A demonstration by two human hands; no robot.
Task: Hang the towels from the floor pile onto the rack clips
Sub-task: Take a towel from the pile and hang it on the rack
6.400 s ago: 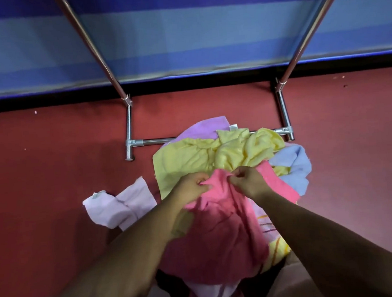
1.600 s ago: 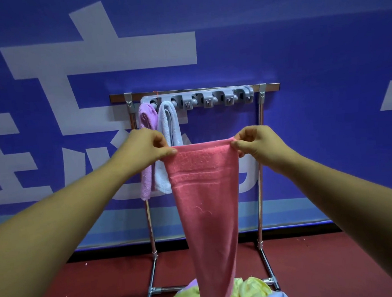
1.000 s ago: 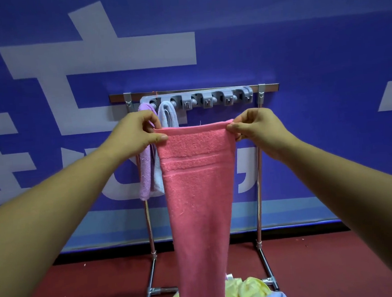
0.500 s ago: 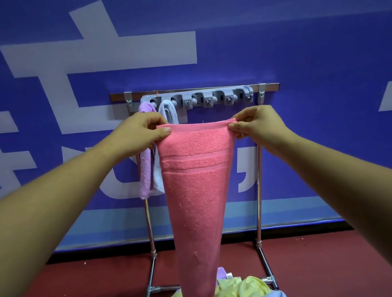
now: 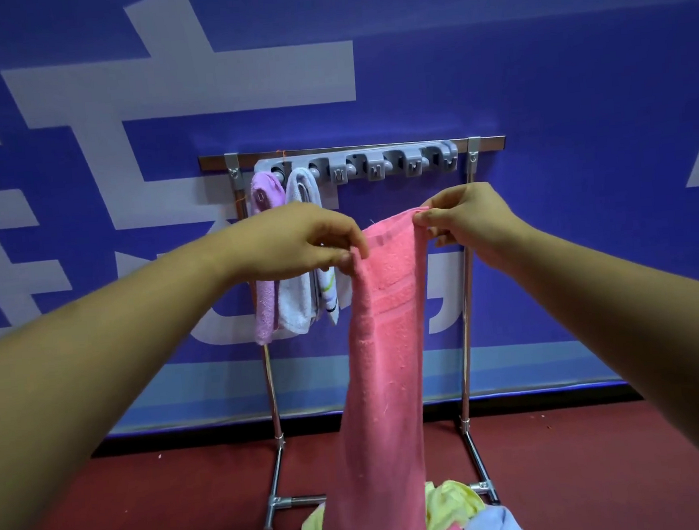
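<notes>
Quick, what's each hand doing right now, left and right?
Left hand: pinching the pink towel at its top edge.
Right hand: pinching the same towel's top corner.

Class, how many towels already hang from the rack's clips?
2: a purple towel at the left end of the rack and a white towel beside it. The left hand covers part of both.

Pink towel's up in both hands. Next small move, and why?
Probably raise the pinched top edge to the next free clip. The left hand and right hand pinch the pink towel below the clip bar; the lilac towel and white towel already fill the two leftmost clips.
</notes>
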